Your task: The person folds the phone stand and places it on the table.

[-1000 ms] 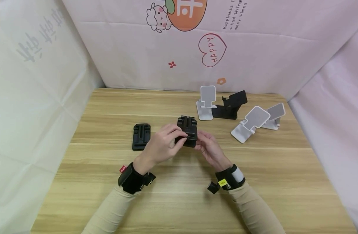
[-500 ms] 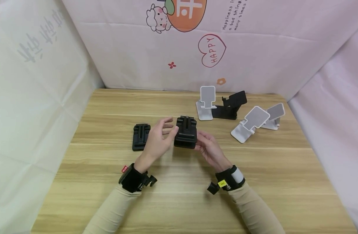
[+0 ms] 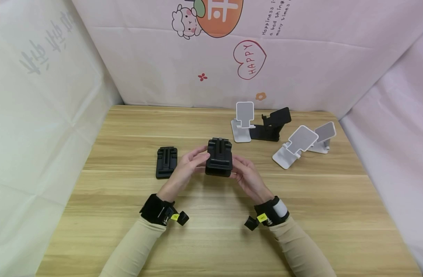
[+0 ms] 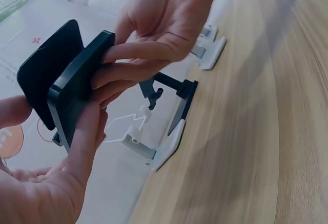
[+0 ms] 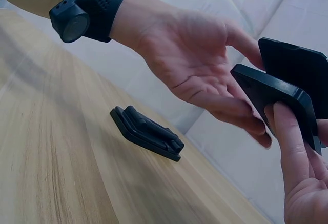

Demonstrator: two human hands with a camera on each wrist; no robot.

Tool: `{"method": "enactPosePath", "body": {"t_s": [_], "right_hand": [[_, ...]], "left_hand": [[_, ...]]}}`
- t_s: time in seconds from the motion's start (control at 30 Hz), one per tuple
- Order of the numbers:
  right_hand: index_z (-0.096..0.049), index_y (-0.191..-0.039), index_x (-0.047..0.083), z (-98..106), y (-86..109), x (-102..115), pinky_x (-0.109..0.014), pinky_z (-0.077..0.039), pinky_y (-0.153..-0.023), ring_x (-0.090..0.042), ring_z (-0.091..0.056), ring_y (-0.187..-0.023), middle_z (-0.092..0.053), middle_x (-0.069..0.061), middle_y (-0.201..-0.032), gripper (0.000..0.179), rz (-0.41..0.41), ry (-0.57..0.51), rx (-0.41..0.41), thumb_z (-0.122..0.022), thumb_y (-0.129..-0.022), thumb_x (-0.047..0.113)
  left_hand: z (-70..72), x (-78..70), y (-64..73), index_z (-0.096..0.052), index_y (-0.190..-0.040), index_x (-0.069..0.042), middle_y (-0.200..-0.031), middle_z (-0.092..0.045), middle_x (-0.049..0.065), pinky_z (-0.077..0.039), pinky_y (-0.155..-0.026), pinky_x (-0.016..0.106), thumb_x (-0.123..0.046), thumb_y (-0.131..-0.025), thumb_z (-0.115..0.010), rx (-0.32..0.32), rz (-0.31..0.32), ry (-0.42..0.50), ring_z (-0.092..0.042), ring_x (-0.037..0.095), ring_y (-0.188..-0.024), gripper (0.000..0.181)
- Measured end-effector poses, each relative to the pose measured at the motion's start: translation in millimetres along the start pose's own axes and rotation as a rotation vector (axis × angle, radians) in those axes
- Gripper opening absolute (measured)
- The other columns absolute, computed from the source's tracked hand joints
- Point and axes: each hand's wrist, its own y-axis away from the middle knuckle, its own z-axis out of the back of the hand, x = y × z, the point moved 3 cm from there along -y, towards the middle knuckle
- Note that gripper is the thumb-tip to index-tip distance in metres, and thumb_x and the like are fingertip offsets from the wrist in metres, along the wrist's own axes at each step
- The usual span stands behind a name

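Note:
A black folding phone stand [image 3: 219,157] is held up over the table, its plate and base slightly spread apart, as the left wrist view shows. My left hand [image 3: 184,168] grips its left side, the thumb on the upper plate and the fingers against the base. On the opposite side my right hand [image 3: 250,179] pinches the stand, several fingertips pressed to the underside of the base in the left wrist view. In the head view most of the right fingers are hidden behind it. A second black phone stand [image 3: 166,162], folded flat, lies left of my left hand.
Unfolded stands are grouped at the back right: a white-and-grey one [image 3: 245,115], a black one [image 3: 276,121], and two more white-and-grey stands, one nearer [image 3: 301,140] and one behind [image 3: 325,132]. Cloth walls [image 3: 156,69] border the wooden table [image 3: 211,238].
My left hand came off the top of the held stand, drew back to the left with fingers spread, and now grips its left side. The right hand keeps its hold.

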Motion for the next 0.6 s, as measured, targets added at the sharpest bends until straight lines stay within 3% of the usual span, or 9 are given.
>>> {"method": "enactPosePath", "body": {"t_s": [0.37,0.5,0.6], "right_hand": [[-0.061,-0.116,0.004,-1.2,-1.2,0.4,-0.025,-0.058,-0.067,-0.018,-0.067,-0.083,-0.07,-0.009,-0.102,0.027,-0.009,-0.028,-0.013,-0.047,-0.1,0.02],[-0.062,-0.113,0.004,-2.2,-1.8,1.6,-0.026,-0.058,-0.067,-0.018,-0.067,-0.082,-0.07,-0.009,-0.101,0.034,-0.005,-0.014,0.009,-0.038,-0.103,0.026],[-0.061,-0.115,0.005,-1.4,-1.5,1.6,-0.025,-0.058,-0.067,-0.017,-0.067,-0.082,-0.07,-0.008,-0.103,0.034,-0.004,0.014,0.002,-0.042,-0.101,0.03]], "left_hand": [[2.2,-0.6,-0.6,-0.04,-0.143,-0.007,-0.128,-0.057,0.016,-0.052,-0.086,0.034,-0.03,-0.087,-0.065,0.036,0.005,0.043,-0.063,0.018,-0.095,0.065],[2.8,0.9,-1.4,-0.041,-0.143,-0.007,-0.126,-0.059,0.016,-0.052,-0.088,0.037,-0.03,-0.088,-0.065,0.044,-0.001,0.037,-0.063,0.018,-0.093,0.064],[2.9,1.8,-2.0,-0.041,-0.143,-0.007,-0.126,-0.059,0.017,-0.051,-0.089,0.04,-0.029,-0.088,-0.064,0.052,-0.01,0.033,-0.064,0.018,-0.093,0.064]]}}
